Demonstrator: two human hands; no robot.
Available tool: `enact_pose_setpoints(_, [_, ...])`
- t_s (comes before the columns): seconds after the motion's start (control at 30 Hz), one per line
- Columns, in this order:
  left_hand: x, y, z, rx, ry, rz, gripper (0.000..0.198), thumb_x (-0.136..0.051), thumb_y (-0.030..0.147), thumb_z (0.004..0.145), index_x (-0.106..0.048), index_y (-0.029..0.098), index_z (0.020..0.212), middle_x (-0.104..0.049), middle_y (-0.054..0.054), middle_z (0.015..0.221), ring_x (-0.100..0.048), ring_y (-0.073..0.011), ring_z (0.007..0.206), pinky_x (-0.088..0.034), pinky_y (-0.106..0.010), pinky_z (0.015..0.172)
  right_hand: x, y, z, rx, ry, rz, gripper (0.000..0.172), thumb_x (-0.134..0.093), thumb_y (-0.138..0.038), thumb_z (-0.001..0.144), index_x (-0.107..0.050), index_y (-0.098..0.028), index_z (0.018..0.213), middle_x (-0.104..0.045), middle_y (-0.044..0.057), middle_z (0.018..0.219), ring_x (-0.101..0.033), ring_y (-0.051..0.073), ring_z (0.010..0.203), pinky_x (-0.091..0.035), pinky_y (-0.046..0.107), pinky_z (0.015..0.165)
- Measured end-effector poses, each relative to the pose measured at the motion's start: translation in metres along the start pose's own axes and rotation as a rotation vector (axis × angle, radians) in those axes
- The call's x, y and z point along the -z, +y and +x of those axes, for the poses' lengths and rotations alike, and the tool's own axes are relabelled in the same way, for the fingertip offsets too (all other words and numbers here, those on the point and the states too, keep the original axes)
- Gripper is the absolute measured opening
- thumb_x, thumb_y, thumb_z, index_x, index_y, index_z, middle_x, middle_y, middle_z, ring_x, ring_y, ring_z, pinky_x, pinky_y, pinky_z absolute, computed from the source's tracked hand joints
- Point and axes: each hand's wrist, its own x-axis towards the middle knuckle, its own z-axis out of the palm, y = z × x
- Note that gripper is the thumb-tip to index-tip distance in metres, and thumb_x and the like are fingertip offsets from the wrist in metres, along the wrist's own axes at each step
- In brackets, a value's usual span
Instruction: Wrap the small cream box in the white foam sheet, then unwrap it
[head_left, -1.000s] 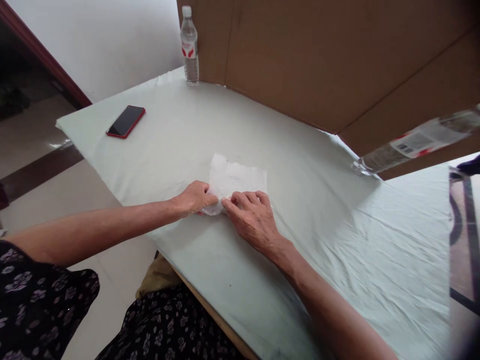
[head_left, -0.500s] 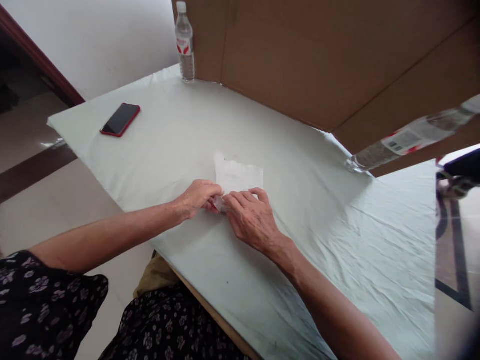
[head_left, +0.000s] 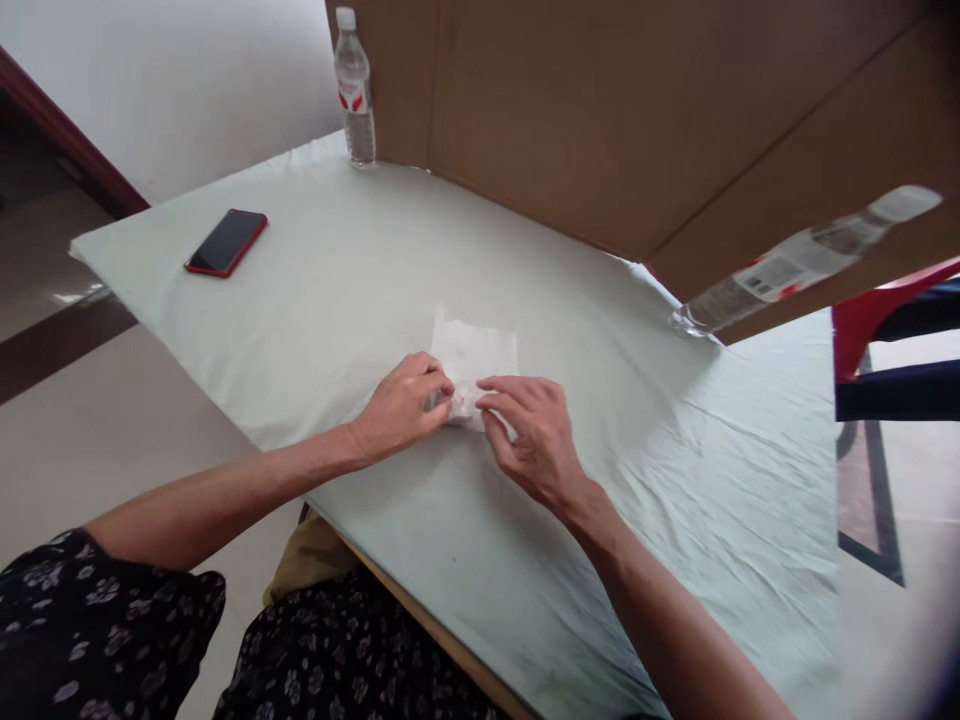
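Working at the crumpled near end of a thin white sheet (head_left: 478,348) lying on the worktop (head_left: 322,300), with the left hand (head_left: 401,408) against it (cannot tell whether pinching) and the right hand (head_left: 538,430) loosely spread just beside it.

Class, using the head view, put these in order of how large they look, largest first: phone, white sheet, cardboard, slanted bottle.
1. Cardboard
2. Slanted bottle
3. White sheet, by its visible part
4. Phone

This ranks apparent area; nearness to the camera affects it.
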Motion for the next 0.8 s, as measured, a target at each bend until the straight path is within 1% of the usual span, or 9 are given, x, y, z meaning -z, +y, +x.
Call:
enact_pose_setpoints(0.07, [-0.004,-0.002,-0.002,-0.072,0.032,0.049,0.014,-0.055,0.02,0.089,-0.069,0.018,0.087,-0.067,-0.009,0.098,-0.061,-0.0211,0.096,-0.051,-0.035,0.087,0.01,0.01,-0.01,-0.156,0.097,0.008,0.012,-0.056,-0.02,0.092,-0.066,-0.023,0.097,-0.075,0.008,0.11,-0.068,0.023,0.103,-0.045,0.042,0.093])
enact_pose_setpoints(0.13, [-0.007,-0.004,-0.003,-0.106,0.041,0.066,0.016,-0.053,0.02,0.091,-0.069,0.018,0.09,-0.068,-0.01,0.101,-0.062,-0.0218,0.098,-0.052,-0.036,0.088,0.018,0.02,-0.022,-0.374,0.101,0.05,0.014,-0.059,-0.031,0.091,-0.066,-0.022,0.099,-0.074,0.009,0.104,-0.07,0.024,0.091,-0.051,0.04,0.08])
enact_pose_setpoints(0.2, [-0.009,-0.006,-0.004,-0.107,0.041,0.046,0.015,-0.054,0.022,0.092,-0.068,0.018,0.093,-0.069,-0.012,0.109,-0.063,-0.0231,0.104,-0.052,-0.037,0.092,0.024,0.027,-0.032,-0.581,-0.015,0.139,0.028,-0.063,-0.043,0.088,-0.065,-0.022,0.105,-0.074,0.009,0.096,-0.069,0.022,0.074,-0.052,0.037,0.066])
enact_pose_setpoints(0.27, [-0.01,-0.007,-0.005,-0.084,0.02,-0.005,0.015,-0.054,0.023,0.092,-0.068,0.019,0.097,-0.069,-0.011,0.116,-0.063,-0.0231,0.11,-0.052,-0.037,0.096,0.024,0.029,-0.037,-0.703,-0.162,0.23,0.043,-0.065,-0.052,0.085,-0.063,-0.02,0.115,-0.074,0.008,0.089,-0.067,0.02,0.065,-0.052,0.035,0.061])
enact_pose_setpoints(0.37, [-0.012,-0.006,-0.007,-0.049,-0.024,-0.064,0.019,-0.052,0.02,0.092,-0.068,0.02,0.102,-0.07,-0.01,0.121,-0.065,-0.022,0.113,-0.052,-0.036,0.099,0.017,0.027,-0.036,-0.755,-0.245,0.283,0.057,-0.064,-0.054,0.086,-0.056,-0.019,0.13,-0.074,0.006,0.086,-0.068,0.02,0.064,-0.053,0.034,0.062])
enact_pose_setpoints(0.47, [-0.013,-0.003,-0.008,-0.031,-0.033,-0.056,0.021,-0.05,0.019,0.092,-0.067,0.02,0.106,-0.07,-0.009,0.121,-0.065,-0.0225,0.116,-0.051,-0.037,0.1,0.006,0.023,-0.029,-0.796,-0.226,0.245,0.072,-0.064,-0.056,0.085,-0.048,-0.016,0.142,-0.073,0.008,0.089,-0.069,0.022,0.067,-0.054,0.035,0.062])
enact_pose_setpoints(0.57, [-0.013,-0.002,-0.007,-0.049,-0.033,0.001,0.021,-0.051,0.019,0.092,-0.067,0.021,0.106,-0.072,-0.008,0.117,-0.064,-0.0235,0.115,-0.049,-0.039,0.101,-0.003,0.022,-0.02,-0.846,-0.194,0.254,0.087,-0.067,-0.058,0.082,-0.038,-0.013,0.151,-0.072,0.014,0.1,-0.069,0.023,0.066,-0.054,0.037,0.061])
enact_pose_setpoints(0.7, [-0.012,-0.003,-0.006,-0.108,-0.009,0.115,0.02,-0.053,0.018,0.091,-0.068,0.02,0.104,-0.074,-0.009,0.112,-0.061,-0.027,0.109,-0.046,-0.043,0.096,-0.015,0.02,-0.009,-0.957,-0.134,0.402,0.096,-0.068,-0.057,0.081,-0.029,-0.013,0.156,-0.065,0.026,0.124,-0.065,0.02,0.055,-0.052,0.037,0.05])
enact_pose_setpoints(0.8, [-0.012,-0.005,-0.006,-0.143,0.008,0.178,0.02,-0.055,0.019,0.091,-0.07,0.02,0.103,-0.075,-0.007,0.109,-0.059,-0.0256,0.099,-0.046,-0.041,0.089,-0.026,0.019,-0.002,-0.967,-0.073,0.487,0.096,-0.069,-0.05,0.078,-0.026,-0.014,0.156,-0.066,0.024,0.121,-0.066,0.022,0.061,-0.05,0.034,0.045])
